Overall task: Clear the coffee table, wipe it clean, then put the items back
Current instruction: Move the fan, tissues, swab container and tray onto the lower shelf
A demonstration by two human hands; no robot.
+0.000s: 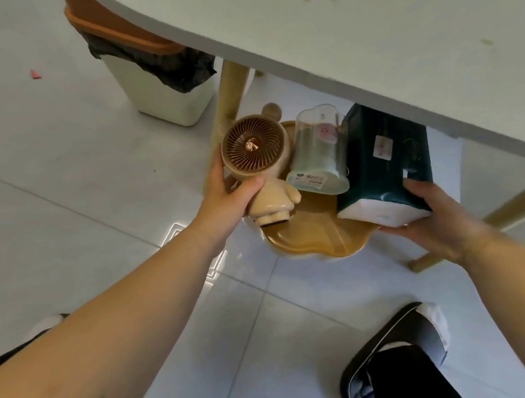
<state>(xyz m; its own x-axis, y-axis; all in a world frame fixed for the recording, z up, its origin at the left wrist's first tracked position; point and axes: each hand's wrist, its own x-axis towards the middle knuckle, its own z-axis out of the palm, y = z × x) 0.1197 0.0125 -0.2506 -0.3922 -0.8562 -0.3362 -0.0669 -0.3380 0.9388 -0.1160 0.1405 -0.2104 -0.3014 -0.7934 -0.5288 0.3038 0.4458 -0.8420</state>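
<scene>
The white coffee table [368, 43] fills the upper right, seen from its edge, with a few small stains on top. Below it on the tiled floor lies an amber tray [311, 238]. My left hand [225, 197] grips a beige bear-shaped mini fan [256, 157] over the tray's left side. My right hand [433, 218] holds a dark green tissue pack [383, 163] at its white near end, over the tray's right side. Between them a clear jar [319, 151] with a pale green base lies tilted on the tray.
A white bin [163, 88] with an orange lid and black liner stands at the back left. Wooden table legs [227, 110] rise behind the tray and at the right. My slippered foot [406, 358] is at the bottom right. A red scrap [35, 74] lies far left.
</scene>
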